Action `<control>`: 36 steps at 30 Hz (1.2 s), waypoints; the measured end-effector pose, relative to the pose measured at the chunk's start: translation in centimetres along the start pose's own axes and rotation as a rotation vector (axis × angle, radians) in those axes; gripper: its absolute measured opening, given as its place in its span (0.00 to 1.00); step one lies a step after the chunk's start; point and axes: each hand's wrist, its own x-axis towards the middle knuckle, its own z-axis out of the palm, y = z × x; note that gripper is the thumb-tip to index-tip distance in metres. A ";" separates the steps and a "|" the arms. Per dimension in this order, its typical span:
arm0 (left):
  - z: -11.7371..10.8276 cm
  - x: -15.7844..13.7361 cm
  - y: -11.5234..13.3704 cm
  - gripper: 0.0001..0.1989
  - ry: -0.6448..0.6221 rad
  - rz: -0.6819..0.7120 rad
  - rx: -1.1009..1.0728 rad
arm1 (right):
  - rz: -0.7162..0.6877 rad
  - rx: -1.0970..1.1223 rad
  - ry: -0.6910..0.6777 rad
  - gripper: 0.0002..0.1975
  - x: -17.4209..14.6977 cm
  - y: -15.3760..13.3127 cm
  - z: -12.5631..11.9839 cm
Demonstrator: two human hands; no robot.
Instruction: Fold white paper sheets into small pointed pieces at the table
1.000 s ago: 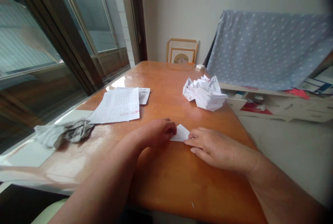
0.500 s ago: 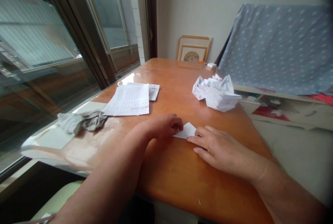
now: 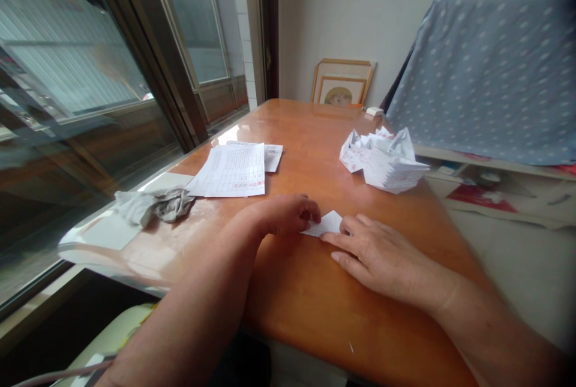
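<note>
A small folded piece of white paper (image 3: pixel 330 222) lies on the wooden table between my two hands, its top coming to a point. My left hand (image 3: pixel 294 214) is at the paper's left end, with fingers curled and closed on it; their tips are partly hidden. From the right, my right hand (image 3: pixel 373 249) lies low over the table. Its index finger reaches along the paper's lower edge and presses there, while the thumb rests apart on the wood. That hand's fingers are stretched out and cover the paper's right end.
Loose printed sheets (image 3: pixel 231 171) lie at the left, near a crumpled grey cloth (image 3: pixel 173 202). A pile of folded papers (image 3: pixel 382 159) stands at the right of the table (image 3: pixel 301 315). Framed pictures (image 3: pixel 344 81) lean against the wall. Large glass panes line the left side.
The whole view has shifted slightly, so things sit a little further right. My right index finger has slid slightly left along the paper's lower edge. The paper stays between my hands.
</note>
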 end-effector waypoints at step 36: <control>0.1 0.0 -1.9 0.20 -0.026 -0.041 -0.157 | -0.017 0.111 -0.014 0.17 1.5 -1.3 -0.2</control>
